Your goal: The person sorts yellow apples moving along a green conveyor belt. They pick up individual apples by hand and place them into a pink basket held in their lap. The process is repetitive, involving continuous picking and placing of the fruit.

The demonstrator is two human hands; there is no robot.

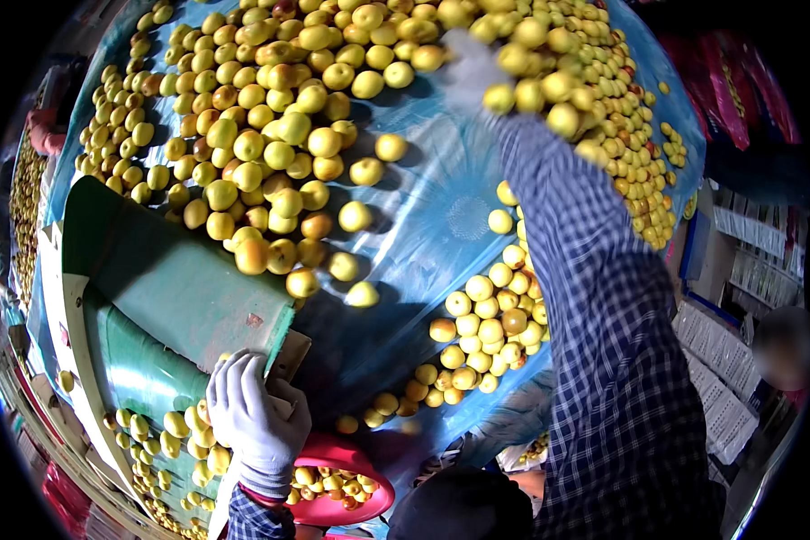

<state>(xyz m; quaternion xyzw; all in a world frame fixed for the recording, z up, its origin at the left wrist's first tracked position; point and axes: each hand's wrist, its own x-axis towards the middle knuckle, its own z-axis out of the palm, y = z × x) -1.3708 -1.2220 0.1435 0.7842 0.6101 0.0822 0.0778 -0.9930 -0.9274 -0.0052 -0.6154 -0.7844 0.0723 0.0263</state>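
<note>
Many round yellow-green fruits (248, 145), some with reddish-brown patches, lie heaped on a blue plastic sheet (439, 202). My left hand (253, 412), in a white glove, rests at the edge of a green conveyor belt (152, 358), beside the green flap (196, 270) above it; its fingertips are curled over the edge. My right hand (476, 67), also gloved and blurred by motion, reaches far across the sheet among the fruits at the top. Fruits lie against it and along my checked sleeve; whether its fingers grip any cannot be made out.
A pink basin (371, 506) holding fruits stands below the sheet's near edge. Next to it shows a person's dark-covered head (462, 506). White crates or packs (715, 371) are at the right, red plastic bags (722, 94) at the upper right. Another person's arm (44, 131) shows at the far left.
</note>
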